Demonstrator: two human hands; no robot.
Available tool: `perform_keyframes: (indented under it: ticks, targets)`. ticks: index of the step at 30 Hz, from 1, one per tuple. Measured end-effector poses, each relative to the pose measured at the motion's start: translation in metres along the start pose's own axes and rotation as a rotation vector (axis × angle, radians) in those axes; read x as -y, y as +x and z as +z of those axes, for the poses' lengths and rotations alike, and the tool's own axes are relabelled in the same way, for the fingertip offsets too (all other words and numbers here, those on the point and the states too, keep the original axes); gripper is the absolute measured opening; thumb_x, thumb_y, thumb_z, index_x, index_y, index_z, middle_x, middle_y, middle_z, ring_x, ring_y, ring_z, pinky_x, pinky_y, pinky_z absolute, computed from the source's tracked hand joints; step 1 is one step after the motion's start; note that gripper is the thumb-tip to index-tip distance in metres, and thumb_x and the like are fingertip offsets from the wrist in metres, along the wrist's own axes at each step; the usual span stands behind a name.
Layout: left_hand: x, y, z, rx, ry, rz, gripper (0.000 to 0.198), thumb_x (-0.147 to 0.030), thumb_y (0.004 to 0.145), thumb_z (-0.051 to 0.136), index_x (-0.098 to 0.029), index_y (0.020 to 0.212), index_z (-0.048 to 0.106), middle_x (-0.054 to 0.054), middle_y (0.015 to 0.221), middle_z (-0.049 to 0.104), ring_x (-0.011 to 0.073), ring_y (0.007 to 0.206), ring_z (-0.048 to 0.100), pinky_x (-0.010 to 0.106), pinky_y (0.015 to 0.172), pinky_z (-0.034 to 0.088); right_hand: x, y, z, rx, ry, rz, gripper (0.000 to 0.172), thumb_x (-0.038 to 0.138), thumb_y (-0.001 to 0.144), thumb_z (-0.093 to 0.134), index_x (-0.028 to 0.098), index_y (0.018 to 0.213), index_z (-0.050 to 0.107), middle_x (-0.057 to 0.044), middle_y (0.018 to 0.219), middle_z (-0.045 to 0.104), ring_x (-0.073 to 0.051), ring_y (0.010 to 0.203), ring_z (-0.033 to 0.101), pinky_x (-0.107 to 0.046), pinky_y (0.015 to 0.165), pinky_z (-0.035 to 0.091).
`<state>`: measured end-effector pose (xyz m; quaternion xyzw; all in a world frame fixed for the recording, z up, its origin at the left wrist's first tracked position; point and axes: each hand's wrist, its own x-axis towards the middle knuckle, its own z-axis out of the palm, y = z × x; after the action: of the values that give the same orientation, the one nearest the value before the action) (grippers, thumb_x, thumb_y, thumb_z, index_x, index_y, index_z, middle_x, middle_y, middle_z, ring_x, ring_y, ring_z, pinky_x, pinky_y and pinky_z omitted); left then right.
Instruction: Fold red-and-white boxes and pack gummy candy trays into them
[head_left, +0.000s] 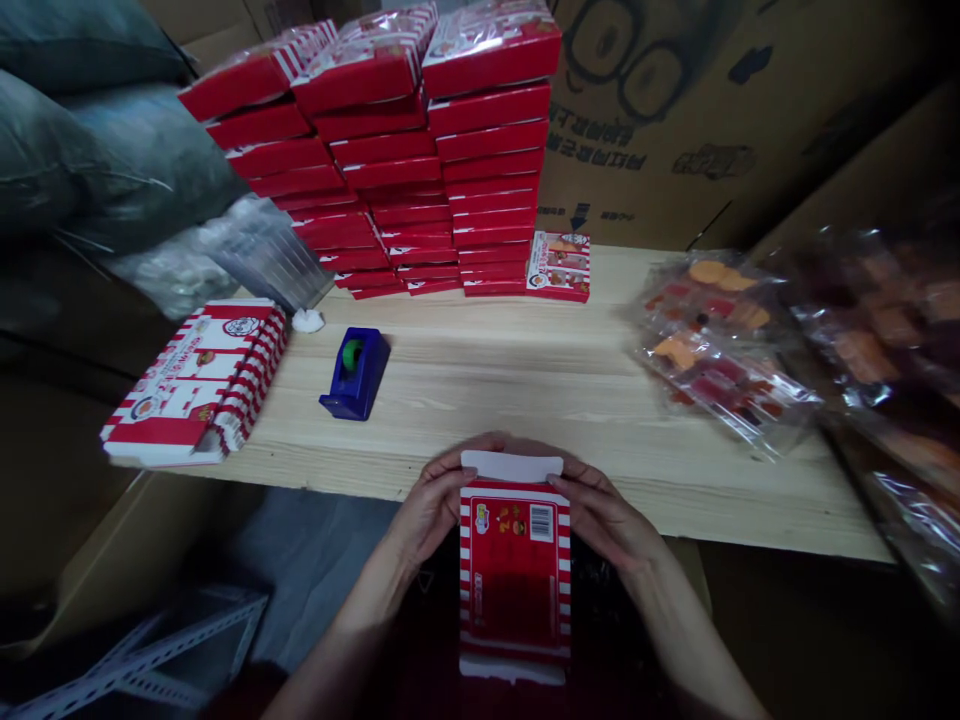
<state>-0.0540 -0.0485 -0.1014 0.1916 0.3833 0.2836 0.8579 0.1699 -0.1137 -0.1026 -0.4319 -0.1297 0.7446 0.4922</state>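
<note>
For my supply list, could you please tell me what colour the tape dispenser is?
The tape dispenser is blue; the head view shows it.

It's dim in here. Cool light lies on the counter point(480, 375), and the carton point(514, 570) fades into shadow lower down. Glare catches the stacked boxes point(491, 60) and the clear packets point(724, 370), which smear toward the right edge; the corners stretch and darken.
</note>
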Motion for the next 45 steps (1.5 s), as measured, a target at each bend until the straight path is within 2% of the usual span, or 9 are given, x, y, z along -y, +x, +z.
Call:
perform_keyframes:
  ticks: [3,7,11,15,21,25,33,42,45]
  targets:
    - [-0.005,-0.001,-0.004,0.018,0.201,0.101,0.034,-0.023,0.09,0.072,-0.017,0.122,0.078,0.012,0.139,0.07,0.027,0.121,0.07,0.034,0.102,0.054,-0.002,-0.003,0.001,-0.067,-0.112,-0.059,0.023,0.032,0.083,0.084,0.03,0.106,0.082,-0.004,0.121,0.08,-0.026,0.112,0.073,-0.045,0.105,0.055]
    - [-0.008,-0.003,-0.015,0.092,0.638,0.275,0.03,-0.031,0.1,0.063,-0.027,0.127,0.076,0.008,0.141,0.069,0.0259,0.135,0.061,0.041,0.116,0.045,-0.008,-0.008,0.002,-0.156,-0.341,-0.282,0.013,0.037,0.089,0.078,0.033,0.101,0.084,-0.003,0.126,0.078,-0.026,0.125,0.067,-0.045,0.109,0.051]
    - [-0.007,-0.007,-0.024,0.166,0.837,0.377,0.027,-0.029,0.102,0.061,-0.031,0.122,0.078,0.005,0.131,0.075,0.0238,0.125,0.068,0.044,0.112,0.05,-0.01,-0.017,-0.011,-0.073,-0.542,-0.342,0.015,0.038,0.096,0.071,0.036,0.103,0.083,-0.003,0.123,0.079,-0.026,0.123,0.068,-0.049,0.11,0.05]
    - [-0.011,-0.013,-0.019,0.255,0.946,0.475,0.029,-0.028,0.101,0.062,-0.029,0.126,0.076,0.007,0.134,0.073,0.0245,0.128,0.066,0.045,0.112,0.05,0.002,-0.028,-0.018,0.023,-0.669,-0.293,0.017,0.037,0.093,0.075,0.036,0.108,0.082,-0.003,0.128,0.077,-0.026,0.127,0.066,-0.049,0.112,0.049]
    - [-0.033,-0.011,0.002,0.246,0.97,0.38,0.018,-0.033,0.098,0.068,-0.022,0.103,0.081,0.008,0.11,0.081,0.0207,0.103,0.075,0.035,0.092,0.058,0.023,-0.029,0.005,0.01,-0.673,-0.209,0.01,0.04,0.09,0.078,0.034,0.097,0.081,-0.003,0.124,0.078,-0.026,0.116,0.072,-0.049,0.105,0.054]
    - [-0.045,-0.002,0.011,0.337,1.086,0.277,0.027,-0.036,0.099,0.067,-0.027,0.123,0.076,0.007,0.128,0.076,0.0216,0.118,0.07,0.038,0.104,0.054,0.033,-0.023,0.01,0.062,-0.728,-0.125,0.031,0.044,0.093,0.073,0.036,0.122,0.077,-0.004,0.129,0.076,-0.028,0.122,0.069,-0.052,0.109,0.051]
    - [-0.036,0.01,0.019,0.328,1.021,0.209,0.03,-0.039,0.101,0.063,-0.03,0.127,0.075,0.005,0.123,0.078,0.0228,0.112,0.073,0.037,0.098,0.057,0.034,-0.011,-0.009,0.025,-0.574,-0.039,0.027,0.046,0.085,0.08,0.034,0.109,0.082,-0.004,0.11,0.083,-0.025,0.103,0.076,-0.046,0.096,0.058]
    - [-0.04,0.008,0.018,0.395,0.97,0.171,0.035,-0.036,0.101,0.063,-0.032,0.136,0.069,0.006,0.133,0.074,0.0231,0.118,0.071,0.039,0.103,0.055,0.029,-0.013,-0.004,0.019,-0.577,-0.058,0.026,0.043,0.085,0.081,0.035,0.11,0.082,-0.003,0.107,0.083,-0.023,0.098,0.077,-0.043,0.095,0.059]
    - [-0.04,0.004,0.02,0.389,1.057,0.238,0.033,-0.035,0.103,0.06,-0.033,0.135,0.069,0.005,0.131,0.075,0.0228,0.118,0.071,0.039,0.103,0.055,0.026,-0.017,-0.001,-0.004,-0.561,-0.094,0.026,0.043,0.086,0.08,0.036,0.111,0.081,-0.002,0.104,0.084,-0.022,0.094,0.078,-0.044,0.093,0.06]
